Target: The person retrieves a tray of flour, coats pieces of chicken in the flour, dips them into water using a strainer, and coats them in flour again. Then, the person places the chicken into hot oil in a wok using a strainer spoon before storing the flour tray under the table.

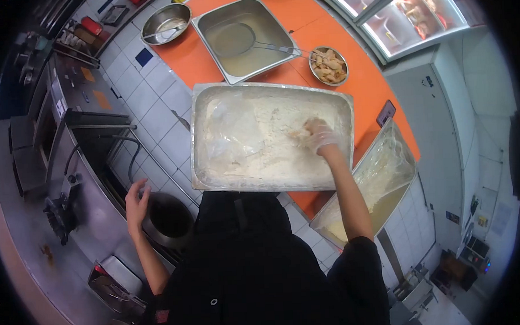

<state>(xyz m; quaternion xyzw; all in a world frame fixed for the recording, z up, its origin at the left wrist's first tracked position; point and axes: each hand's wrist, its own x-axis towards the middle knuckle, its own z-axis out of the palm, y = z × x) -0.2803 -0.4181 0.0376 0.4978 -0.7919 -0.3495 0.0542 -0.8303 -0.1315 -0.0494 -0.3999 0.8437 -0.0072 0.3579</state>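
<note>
A large metal tray (197, 142) of white flour (280, 156) stands in front of me at the table's near edge. My right hand (319, 136), in a thin clear plastic glove, is down in the flour at the tray's right side. Its fingers look curled around a floured lump, blurred and partly hidden, so I cannot make out what it is. A crumpled clear plastic bag or glove (233, 126) lies on the flour at the left. My bare left hand (137, 202) hangs in the air left of my body, fingers apart, holding nothing, near a dark round pot (169, 217).
On the orange table (366, 90) stand a deep pan (266, 19) of cloudy liquid with a wire strainer (238, 40), a bowl of pale meat-like pieces (328, 66), a steel bowl (166, 22) and a phone (386, 112). A plastic-lined bin (395, 183) is at right. Steel kitchen equipment (89, 197) lines the left.
</note>
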